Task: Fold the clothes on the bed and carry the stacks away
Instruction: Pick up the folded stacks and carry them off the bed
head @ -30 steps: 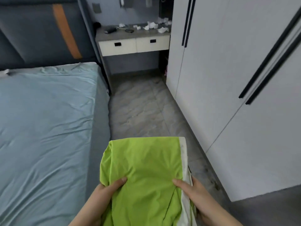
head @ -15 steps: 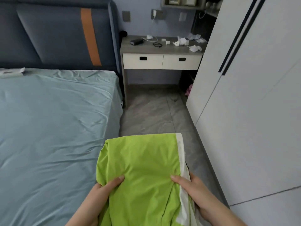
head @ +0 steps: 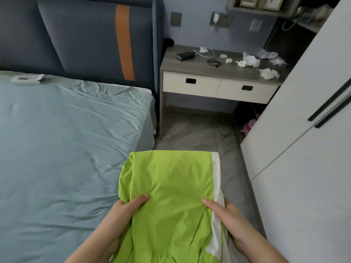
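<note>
Nightstand (head: 190, 67) looms nearer; left hand (head: 123, 211) and right hand (head: 226, 213) pinch the smooth, folded lime-green stack (head: 171, 186).

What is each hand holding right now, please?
Left hand: grips the left edge of the folded lime-green garment.
Right hand: grips its right, white-trimmed edge.

The folded clothes (head: 171, 186) hung over the floor (head: 190, 133), between the bed (head: 66, 149) on the left and the wardrobe (head: 303, 168) on the right. The left hand (head: 121, 211) held their left edge and the right hand (head: 226, 215) their right. Behind them, the table (head: 180, 66) stood beside the bed's head, with tissues (head: 250, 60) near its right edge.
</note>
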Action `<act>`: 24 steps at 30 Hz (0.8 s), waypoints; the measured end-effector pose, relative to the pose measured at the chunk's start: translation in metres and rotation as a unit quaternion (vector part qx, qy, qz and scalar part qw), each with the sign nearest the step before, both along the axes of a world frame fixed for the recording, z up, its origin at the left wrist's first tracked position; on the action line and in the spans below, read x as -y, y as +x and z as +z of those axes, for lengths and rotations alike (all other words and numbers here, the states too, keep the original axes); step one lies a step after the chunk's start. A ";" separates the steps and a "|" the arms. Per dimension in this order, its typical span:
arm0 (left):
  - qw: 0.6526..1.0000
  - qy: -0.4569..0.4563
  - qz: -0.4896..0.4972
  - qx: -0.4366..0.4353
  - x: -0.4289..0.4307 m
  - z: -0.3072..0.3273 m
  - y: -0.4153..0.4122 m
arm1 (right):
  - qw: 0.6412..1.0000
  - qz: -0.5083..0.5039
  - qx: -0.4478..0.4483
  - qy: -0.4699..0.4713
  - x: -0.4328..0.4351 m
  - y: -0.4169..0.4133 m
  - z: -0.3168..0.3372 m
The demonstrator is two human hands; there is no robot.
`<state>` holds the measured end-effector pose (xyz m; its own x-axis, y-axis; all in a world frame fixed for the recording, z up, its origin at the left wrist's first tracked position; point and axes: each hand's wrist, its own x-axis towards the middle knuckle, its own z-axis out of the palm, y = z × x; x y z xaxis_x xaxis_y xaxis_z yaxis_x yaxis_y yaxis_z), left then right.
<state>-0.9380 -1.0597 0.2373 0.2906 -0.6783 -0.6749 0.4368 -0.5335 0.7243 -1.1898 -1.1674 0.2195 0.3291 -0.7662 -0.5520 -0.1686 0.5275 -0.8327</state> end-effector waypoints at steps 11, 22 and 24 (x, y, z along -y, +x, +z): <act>0.988 -0.007 0.154 -0.006 0.161 -0.010 0.057 | 0.991 0.133 -0.028 0.001 0.227 0.101 -0.007; 0.960 -0.018 0.275 -0.045 0.230 -0.046 0.187 | 0.964 0.249 -0.086 0.022 0.345 0.287 -0.019; 0.951 -0.021 0.303 -0.054 0.229 -0.049 0.209 | 0.954 0.282 -0.097 0.026 0.354 0.324 -0.022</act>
<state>-0.7290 -1.2887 0.1882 0.5675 -0.4354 -0.6988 0.7280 -0.1310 0.6729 -0.8655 -1.5216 0.1979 0.5699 -0.4666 -0.6764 -0.5857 0.3466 -0.7326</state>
